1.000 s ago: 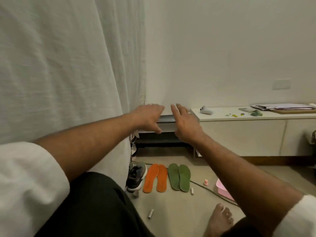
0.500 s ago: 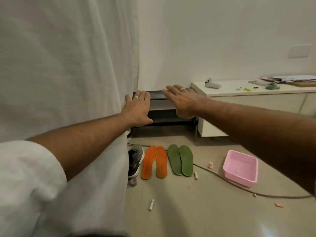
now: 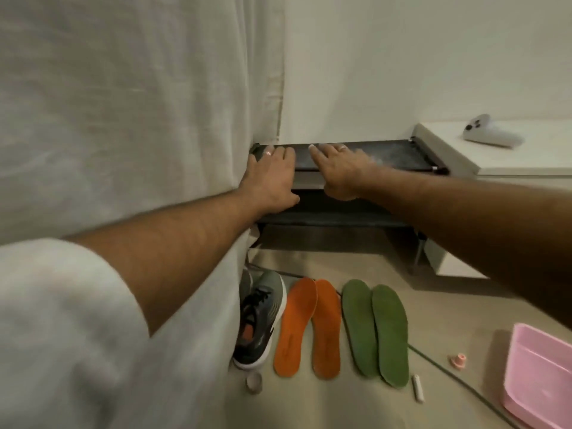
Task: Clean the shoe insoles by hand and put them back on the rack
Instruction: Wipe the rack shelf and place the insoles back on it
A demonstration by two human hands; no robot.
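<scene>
Two orange insoles [image 3: 306, 328] and two green insoles [image 3: 376, 331] lie side by side on the floor in front of a low dark shoe rack [image 3: 393, 154]. My left hand [image 3: 270, 179] and my right hand [image 3: 339, 170] are both stretched forward, palms down with fingers straight, over the left part of the rack's top shelf. Neither hand holds anything. A ring shows on each hand.
A grey sneaker [image 3: 258, 323] stands left of the orange insoles, half behind a white curtain [image 3: 139, 119]. A pink tub [image 3: 538, 373] sits on the floor at right, with a cable [image 3: 448, 374], small caps and a white tube nearby. A white cabinet [image 3: 495, 156] adjoins the rack.
The view has moved closer to the rack and lower. Both hands stay stretched toward the rack's top shelf with straight fingers.
</scene>
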